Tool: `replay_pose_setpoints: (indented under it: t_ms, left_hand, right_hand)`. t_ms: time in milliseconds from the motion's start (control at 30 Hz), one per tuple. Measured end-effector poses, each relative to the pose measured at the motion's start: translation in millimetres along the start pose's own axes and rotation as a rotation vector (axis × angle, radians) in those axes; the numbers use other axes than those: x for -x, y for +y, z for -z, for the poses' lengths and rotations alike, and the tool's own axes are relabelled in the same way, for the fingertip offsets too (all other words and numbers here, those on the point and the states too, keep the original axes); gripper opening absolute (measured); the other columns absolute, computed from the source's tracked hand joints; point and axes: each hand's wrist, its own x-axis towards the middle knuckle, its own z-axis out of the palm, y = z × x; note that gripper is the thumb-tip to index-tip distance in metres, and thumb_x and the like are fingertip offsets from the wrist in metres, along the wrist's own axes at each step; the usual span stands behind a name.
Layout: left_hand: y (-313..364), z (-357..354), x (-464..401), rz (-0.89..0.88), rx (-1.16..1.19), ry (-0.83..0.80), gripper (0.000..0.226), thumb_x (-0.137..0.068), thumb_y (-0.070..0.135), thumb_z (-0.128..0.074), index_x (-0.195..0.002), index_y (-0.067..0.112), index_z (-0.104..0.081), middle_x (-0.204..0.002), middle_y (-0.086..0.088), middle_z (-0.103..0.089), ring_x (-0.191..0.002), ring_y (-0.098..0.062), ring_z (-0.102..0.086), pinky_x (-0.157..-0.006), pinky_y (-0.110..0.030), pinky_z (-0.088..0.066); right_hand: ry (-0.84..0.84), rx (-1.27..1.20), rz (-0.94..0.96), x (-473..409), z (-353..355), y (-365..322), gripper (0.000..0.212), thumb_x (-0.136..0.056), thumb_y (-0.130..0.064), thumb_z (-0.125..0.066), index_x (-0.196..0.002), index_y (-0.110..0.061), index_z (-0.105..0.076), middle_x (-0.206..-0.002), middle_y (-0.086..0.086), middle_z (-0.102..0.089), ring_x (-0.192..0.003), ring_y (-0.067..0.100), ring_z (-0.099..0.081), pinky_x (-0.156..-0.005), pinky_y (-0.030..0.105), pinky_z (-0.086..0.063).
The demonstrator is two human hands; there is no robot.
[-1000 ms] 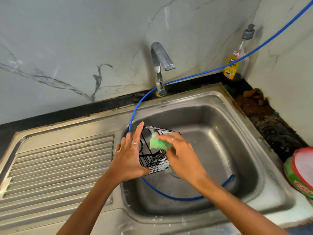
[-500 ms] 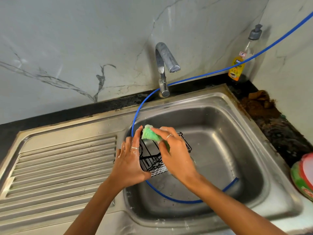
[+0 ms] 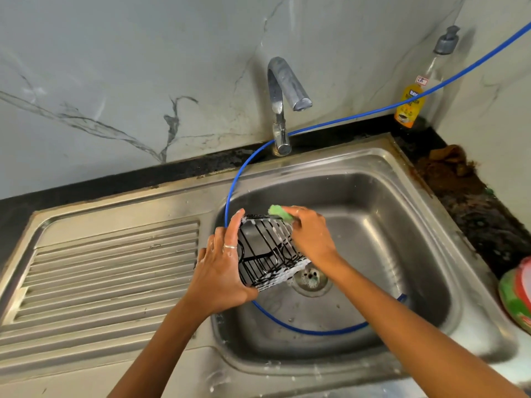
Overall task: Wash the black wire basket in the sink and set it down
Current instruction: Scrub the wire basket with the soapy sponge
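A black wire basket, streaked with white soap foam, is held tilted above the left part of the steel sink. My left hand grips it from the left side, thumb under its lower edge and fingers along its upper side. My right hand holds a green sponge and presses it against the basket's far top rim. The right hand covers the basket's right side.
A blue hose loops through the basin and runs up to the right. The tap stands behind the sink. The ribbed drainboard lies on the left. A soap bottle stands at the back right, a red-green tub at the right edge.
The basket has been turned in my left hand so a barred side faces up. My right hand has slid the sponge along the basket's top rim.
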Motion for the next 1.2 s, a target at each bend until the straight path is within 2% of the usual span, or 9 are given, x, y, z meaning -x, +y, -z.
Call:
replay_pose_setpoints:
  t_ms: [233, 333, 467, 600, 767, 933, 1033, 1133, 1200]
  left_hand:
    - [-5, -6, -3, 0.056, -0.029, -0.023, 0.127, -0.05, 0.044, -0.08, -0.146, 0.027, 0.002, -0.14, -0.009, -0.029, -0.134, -0.027, -0.029, -0.112, -0.046, -0.029]
    - [-3, -3, -5, 0.019, 0.029, 0.015, 0.137, -0.049, 0.04, -0.086, -0.144, 0.043, 0.013, -0.137, -0.004, -0.035, -0.126, -0.023, -0.036, -0.108, -0.039, -0.03]
    - [-2, 0, -6, 0.019, 0.035, 0.025, 0.14, -0.048, 0.039, -0.088, -0.144, 0.045, 0.014, -0.137, -0.004, -0.035, -0.125, -0.023, -0.039, -0.109, -0.037, -0.029]
    - [-3, -1, -8, 0.009, 0.024, 0.036, 0.139, -0.048, 0.04, -0.089, -0.145, 0.043, 0.01, -0.136, -0.006, -0.035, -0.127, -0.026, -0.038, -0.108, -0.038, -0.029]
    - [-3, -4, -8, 0.014, 0.022, 0.028, 0.138, -0.048, 0.044, -0.088, -0.146, 0.039, 0.01, -0.142, -0.006, -0.033, -0.133, -0.026, -0.033, -0.11, -0.031, -0.017]
    - [-1, -3, -5, 0.015, 0.011, 0.03, 0.14, -0.048, 0.04, -0.09, -0.147, 0.039, 0.01, -0.141, -0.007, -0.034, -0.13, -0.023, -0.028, -0.109, -0.034, -0.022]
    - [-2, -3, -5, 0.008, 0.0, 0.025, 0.141, -0.048, 0.04, -0.09, -0.149, 0.035, 0.009, -0.141, -0.008, -0.035, -0.131, -0.024, -0.03, -0.11, -0.032, -0.019]
    - [-5, -2, -9, 0.018, 0.002, 0.032, 0.142, -0.047, 0.043, -0.089, -0.149, 0.035, 0.01, -0.145, -0.007, -0.036, -0.133, -0.027, -0.035, -0.109, -0.03, -0.014]
    - [-5, -2, -11, 0.027, 0.015, 0.025, 0.142, -0.047, 0.042, -0.089, -0.148, 0.035, 0.011, -0.147, -0.007, -0.034, -0.135, -0.028, -0.033, -0.109, -0.03, -0.013]
  right_hand:
    - [0.044, -0.109, 0.352, 35, -8, -35, 0.046, -0.085, 0.014, -0.048, -0.122, -0.008, -0.063, -0.129, 0.003, -0.06, -0.12, 0.009, -0.052, -0.103, 0.001, -0.026]
    - [0.066, -0.008, 0.189, 7, -4, 0, 0.043, -0.084, 0.015, -0.047, -0.119, -0.005, -0.064, -0.125, 0.007, -0.062, -0.113, 0.017, -0.06, -0.097, -0.002, -0.024]
    - [-0.028, 0.095, -0.078, -28, 1, 32, 0.041, -0.089, 0.006, -0.045, -0.122, -0.011, -0.063, -0.12, 0.009, -0.066, -0.1, 0.022, -0.065, -0.089, 0.017, -0.045]
    - [-0.027, 0.055, 0.031, -15, 1, 4, 0.043, -0.087, 0.007, -0.046, -0.121, -0.013, -0.064, -0.118, 0.004, -0.066, -0.065, 0.006, -0.057, -0.058, 0.0, -0.039]
    - [0.016, 0.033, 0.214, 1, 0, -6, 0.042, -0.084, 0.012, -0.049, -0.117, -0.008, -0.066, -0.12, 0.007, -0.066, -0.107, 0.017, -0.062, -0.09, -0.006, -0.025]
    - [-0.05, 0.177, -0.117, -44, 7, 58, 0.041, -0.084, 0.01, -0.051, -0.117, -0.008, -0.065, -0.115, 0.01, -0.068, -0.102, 0.024, -0.065, -0.098, 0.026, -0.044]
    - [-0.048, 0.164, -0.185, -49, 9, 63, 0.042, -0.082, 0.008, -0.053, -0.118, -0.01, -0.066, -0.116, 0.008, -0.068, -0.099, 0.024, -0.065, -0.088, 0.029, -0.051]
    - [-0.071, 0.104, -0.061, -35, 7, 34, 0.041, -0.088, 0.003, -0.051, -0.121, -0.016, -0.064, -0.119, 0.001, -0.066, -0.065, 0.007, -0.057, -0.056, 0.006, -0.043]
    - [-0.073, 0.02, 0.076, -18, 4, 14, 0.042, -0.088, 0.004, -0.049, -0.12, -0.018, -0.065, -0.122, 0.0, -0.065, -0.062, -0.005, -0.052, -0.063, 0.005, -0.042]
